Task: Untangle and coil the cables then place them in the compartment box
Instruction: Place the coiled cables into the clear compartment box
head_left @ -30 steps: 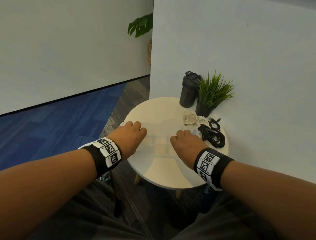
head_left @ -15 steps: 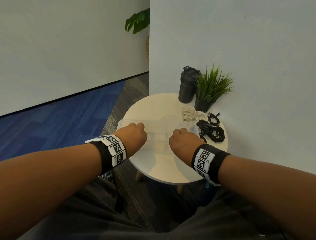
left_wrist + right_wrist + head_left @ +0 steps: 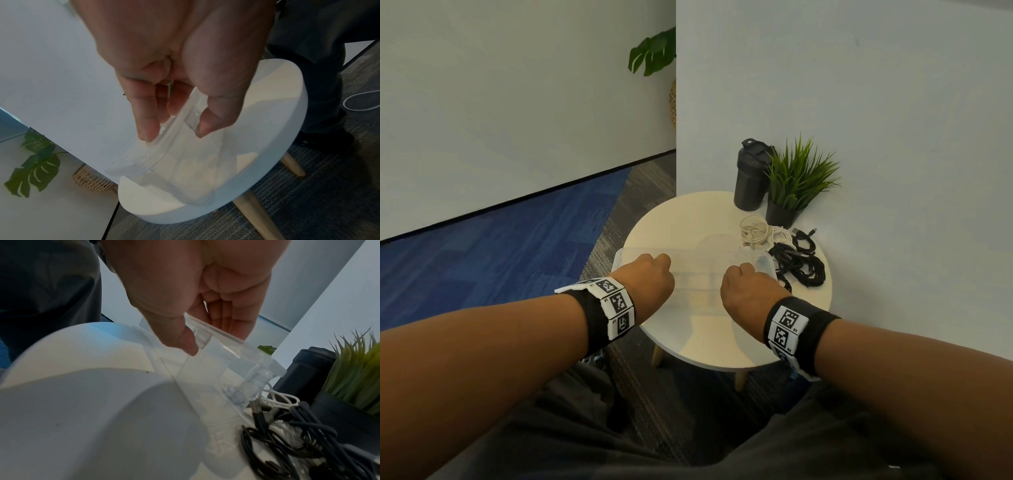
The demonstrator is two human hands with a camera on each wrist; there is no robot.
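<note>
The clear plastic lid (image 3: 698, 263) of the transparent compartment box (image 3: 702, 294) is tilted up from the box, with both hands holding its near edge. The left hand (image 3: 645, 284) has its grip clamped on the lid's rim, thumb (image 3: 202, 123) on one side and fingers (image 3: 147, 123) on the other, as the left wrist view shows. The right hand (image 3: 748, 293) pinches the same rim further along, thumb (image 3: 185, 340) pressing a small latch tab and fingers (image 3: 232, 319) behind the lid. The box rests on the round white worktop (image 3: 709, 346), near its front half. The tangled black cables (image 3: 799, 262) lie in a heap on the worktop just beside the box's right end, and the loosely looped white cable (image 3: 758, 233) lies behind them, touching the black heap. Further back stand a tall black shaker bottle (image 3: 751, 178) and a green grass-like plant in a black pot (image 3: 796, 185), side by side against the pale wall (image 3: 859, 102).
</note>
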